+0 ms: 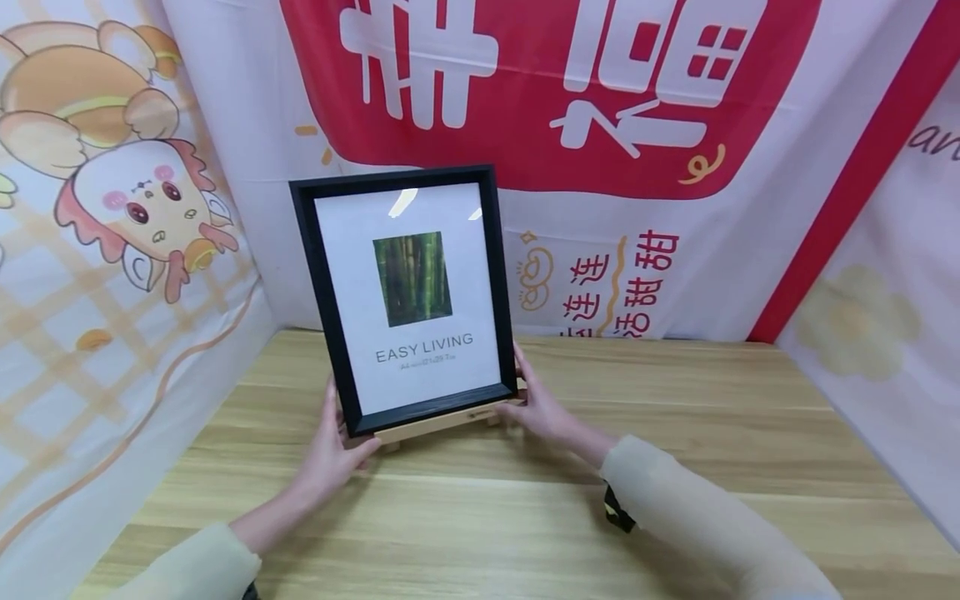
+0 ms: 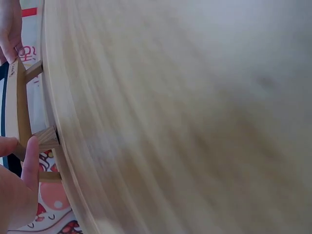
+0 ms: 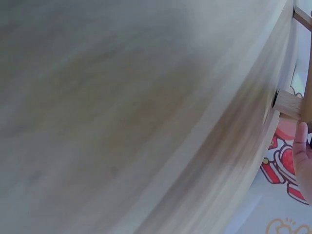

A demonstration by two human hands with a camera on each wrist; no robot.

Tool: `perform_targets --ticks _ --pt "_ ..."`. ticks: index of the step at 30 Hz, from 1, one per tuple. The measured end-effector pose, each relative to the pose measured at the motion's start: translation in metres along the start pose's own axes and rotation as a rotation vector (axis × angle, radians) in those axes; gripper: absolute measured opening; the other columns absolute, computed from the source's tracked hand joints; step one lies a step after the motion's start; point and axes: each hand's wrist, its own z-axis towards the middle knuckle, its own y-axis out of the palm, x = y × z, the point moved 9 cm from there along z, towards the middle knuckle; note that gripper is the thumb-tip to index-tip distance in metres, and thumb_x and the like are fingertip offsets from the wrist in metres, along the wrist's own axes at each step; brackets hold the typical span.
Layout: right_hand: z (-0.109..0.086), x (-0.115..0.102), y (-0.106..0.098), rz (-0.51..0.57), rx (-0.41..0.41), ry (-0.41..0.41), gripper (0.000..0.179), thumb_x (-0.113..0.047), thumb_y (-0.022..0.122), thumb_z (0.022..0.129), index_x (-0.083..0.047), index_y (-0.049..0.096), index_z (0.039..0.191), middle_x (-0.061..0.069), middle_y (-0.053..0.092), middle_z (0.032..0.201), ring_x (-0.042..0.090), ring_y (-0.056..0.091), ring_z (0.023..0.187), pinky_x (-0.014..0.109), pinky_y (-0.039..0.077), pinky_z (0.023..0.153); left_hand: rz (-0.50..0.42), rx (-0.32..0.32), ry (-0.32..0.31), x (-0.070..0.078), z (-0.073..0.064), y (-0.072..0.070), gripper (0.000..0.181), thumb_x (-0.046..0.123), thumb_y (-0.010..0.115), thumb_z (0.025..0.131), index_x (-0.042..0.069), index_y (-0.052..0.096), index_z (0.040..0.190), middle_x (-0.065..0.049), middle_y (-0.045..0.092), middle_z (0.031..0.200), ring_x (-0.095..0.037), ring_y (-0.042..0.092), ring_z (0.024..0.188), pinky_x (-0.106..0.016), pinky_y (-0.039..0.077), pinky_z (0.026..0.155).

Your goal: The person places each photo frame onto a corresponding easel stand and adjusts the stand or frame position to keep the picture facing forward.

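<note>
A black picture frame [image 1: 408, 300] with a bamboo picture and the words "EASY LIVING" stands slightly tilted on a small wooden easel [image 1: 435, 427]. At the lower left corner, my left hand [image 1: 333, 450] grips the easel, thumb at the front ledge and fingers beside the frame. My right hand [image 1: 543, 412] holds the opposite lower corner, its thumb on the ledge and its other fingers partly hidden behind the frame. In the left wrist view, the easel's legs [image 2: 47, 139] reach the tabletop. The right wrist view catches only part of the right hand [image 3: 303, 165] by the ledge.
The wood-grain table [image 1: 480, 533] spreads in front and to both sides. Behind it hangs a white cloth backdrop with a red printed panel [image 1: 525, 158]. A cartoon-printed cloth [image 1: 112, 275] forms the left side, and another printed cloth [image 1: 885, 400] the right.
</note>
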Motion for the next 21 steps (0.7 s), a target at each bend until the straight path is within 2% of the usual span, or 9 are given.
perform_targets --ticks 4,6,11,14,21 --pt "-0.009 -0.007 -0.01 -0.008 0.021 0.025 0.112 0.016 0.066 0.082 -0.029 -0.005 0.157 0.033 0.029 0.145 0.048 0.057 0.106 0.05 0.056 0.081 -0.007 -0.015 0.008 0.002 0.004 0.01 0.124 -0.013 0.069 0.082 0.052 -0.014 0.149 -0.035 0.035 0.141 -0.05 0.054 0.109 -0.04 0.059 0.057" --pt "-0.012 -0.006 -0.015 -0.01 0.033 0.027 0.112 0.017 0.065 0.081 -0.029 -0.004 0.157 0.033 0.029 0.145 0.048 0.057 0.106 0.049 0.056 0.081 -0.004 -0.019 0.004 0.002 0.006 0.015 0.125 -0.013 0.069 0.082 0.054 -0.013 0.148 -0.034 0.036 0.14 -0.049 0.054 0.11 -0.04 0.059 0.057" --pt "-0.015 0.006 -0.027 -0.028 0.063 0.024 0.115 0.016 0.066 0.081 -0.039 -0.002 0.156 0.031 0.032 0.143 0.046 0.058 0.104 0.044 0.058 0.077 -0.004 -0.031 0.008 0.005 0.011 0.026 0.126 -0.015 0.069 0.08 0.054 -0.011 0.148 -0.033 0.039 0.139 -0.048 0.053 0.112 -0.041 0.059 0.056" --pt "-0.02 0.009 -0.034 -0.051 0.079 0.029 0.116 0.016 0.067 0.08 -0.039 -0.002 0.155 0.03 0.028 0.147 0.047 0.055 0.109 0.043 0.057 0.079 -0.021 -0.045 0.013 0.007 0.013 0.033 0.125 -0.015 0.069 0.08 0.053 -0.011 0.149 -0.032 0.04 0.139 -0.046 0.055 0.109 -0.041 0.058 0.055" --pt "-0.03 0.008 -0.049 -0.113 0.123 0.0 0.112 0.014 0.068 0.081 -0.026 -0.003 0.157 0.031 0.02 0.151 0.051 0.043 0.123 0.041 0.053 0.089 -0.04 -0.077 0.011 0.01 0.02 0.048 0.125 -0.014 0.07 0.08 0.055 -0.009 0.148 -0.027 0.043 0.137 -0.036 0.062 0.095 -0.042 0.058 0.052"
